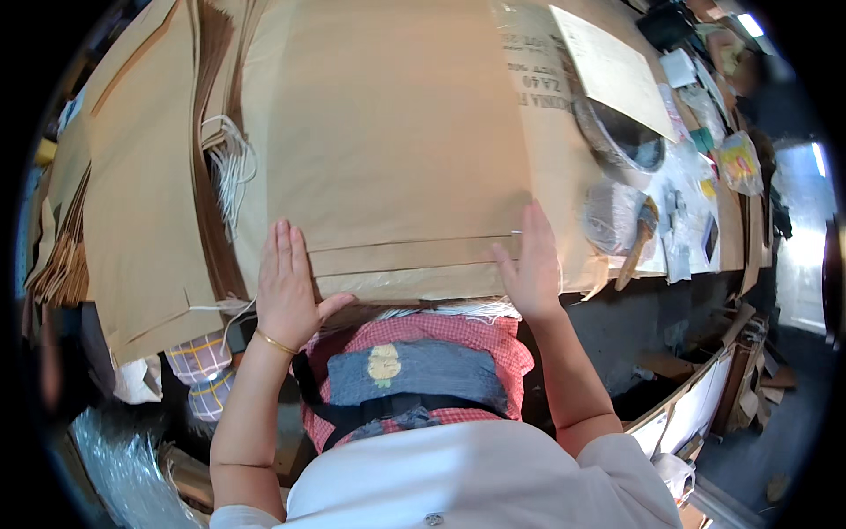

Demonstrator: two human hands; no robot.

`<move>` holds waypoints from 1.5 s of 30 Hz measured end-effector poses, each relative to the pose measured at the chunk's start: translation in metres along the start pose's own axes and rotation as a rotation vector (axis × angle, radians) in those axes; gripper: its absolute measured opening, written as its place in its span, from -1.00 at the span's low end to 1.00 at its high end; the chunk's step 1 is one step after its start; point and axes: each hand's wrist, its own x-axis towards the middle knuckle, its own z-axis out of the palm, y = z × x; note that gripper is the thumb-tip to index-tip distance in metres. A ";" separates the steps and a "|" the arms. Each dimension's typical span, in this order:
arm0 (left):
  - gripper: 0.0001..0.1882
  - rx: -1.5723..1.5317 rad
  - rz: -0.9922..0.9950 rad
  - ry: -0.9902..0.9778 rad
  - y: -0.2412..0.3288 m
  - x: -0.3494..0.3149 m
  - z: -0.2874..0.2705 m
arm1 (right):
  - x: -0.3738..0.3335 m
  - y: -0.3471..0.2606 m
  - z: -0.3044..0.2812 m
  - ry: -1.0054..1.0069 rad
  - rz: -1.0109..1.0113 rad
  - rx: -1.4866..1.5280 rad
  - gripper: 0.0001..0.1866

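My left hand (pixel 286 282) and right hand (pixel 531 264) lay open, fingers extended and gripping nothing, at opposite side edges of the folded brown paper (pixel 397 132) before me on printed brown wrapping (pixel 557 159), seemingly to keep it square.

**A cluttered paper-goods workshop**

The place looks like a workshop: a broad, smooth brown paper sheet (pixel 397 132) lies beside thick stacks of folded brown paper (pixel 145 185), with bundled thin white cords (pixel 233 172), a wooden-handled brush (pixel 636 251) and a shiny greyish ring-shaped roll (pixel 597 141) nearby. Brown cardboard scraps (pixel 779 377) litter the dark grey floor (pixel 745 463).
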 end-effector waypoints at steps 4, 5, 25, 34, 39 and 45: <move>0.17 -0.021 0.009 0.075 -0.001 -0.001 0.010 | 0.005 0.016 -0.006 0.049 0.314 0.251 -0.51; 0.18 -0.020 0.013 0.077 0.000 0.001 0.011 | 0.007 0.016 -0.001 0.067 0.320 0.205 -0.56; -0.47 -1.550 -0.664 0.000 -0.016 -0.013 -0.029 | 0.003 0.038 -0.085 -0.232 0.597 1.567 -0.61; -0.88 -0.303 0.188 0.661 -0.018 -0.057 -0.069 | -0.019 -0.026 -0.022 0.110 0.211 0.734 -0.78; -0.85 -0.524 -0.608 0.907 -0.104 -0.145 -0.052 | 0.017 -0.116 -0.002 -0.068 0.033 0.946 -0.70; -0.70 -0.324 -0.719 0.987 -0.290 -0.197 -0.074 | 0.066 -0.269 0.054 -0.786 0.065 1.346 -0.70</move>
